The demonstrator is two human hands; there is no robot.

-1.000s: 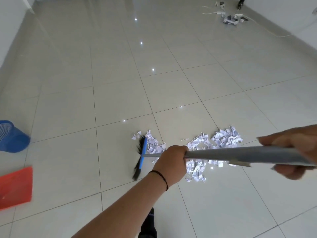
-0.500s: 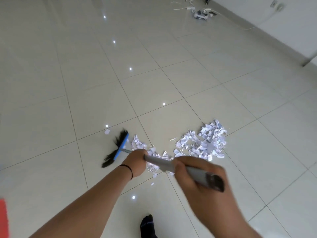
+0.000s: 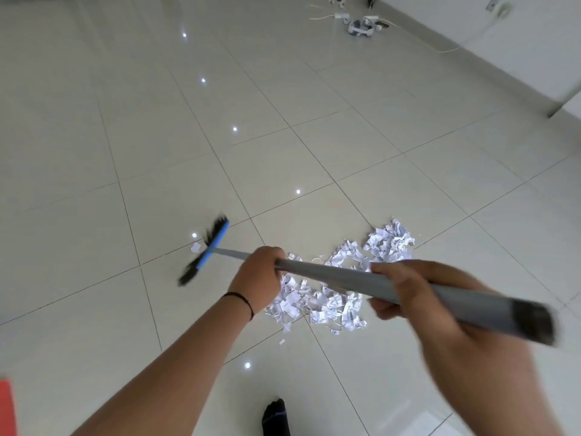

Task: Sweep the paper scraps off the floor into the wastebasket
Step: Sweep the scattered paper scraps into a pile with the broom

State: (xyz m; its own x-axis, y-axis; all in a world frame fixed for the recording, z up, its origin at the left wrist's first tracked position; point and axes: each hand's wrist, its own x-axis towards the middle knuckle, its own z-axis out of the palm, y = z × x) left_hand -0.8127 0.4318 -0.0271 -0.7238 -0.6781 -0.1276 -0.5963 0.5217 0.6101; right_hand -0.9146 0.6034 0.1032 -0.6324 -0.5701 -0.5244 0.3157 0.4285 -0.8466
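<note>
A broom with a grey handle (image 3: 333, 274) and a blue head with black bristles (image 3: 207, 251) stretches across the tiled floor. My left hand (image 3: 259, 280) grips the handle low down, a black band on its wrist. Near the handle's dark top end, my right hand (image 3: 418, 297) grips it. A heap of white paper scraps (image 3: 342, 278) lies under the handle, right of the broom head. One loose scrap (image 3: 196, 247) lies just left of the bristles. The wastebasket is out of view.
A red dustpan edge (image 3: 7, 404) shows at the bottom left. My dark-socked foot (image 3: 276, 418) stands at the bottom middle. Cables and small devices (image 3: 358, 23) lie by the far right wall (image 3: 518, 48). Glossy tiles spread to the left and ahead.
The broom head has swung left, past the scrap heap. The view has turned right, so the blue wastebasket has left the frame and only a sliver of the dustpan remains.
</note>
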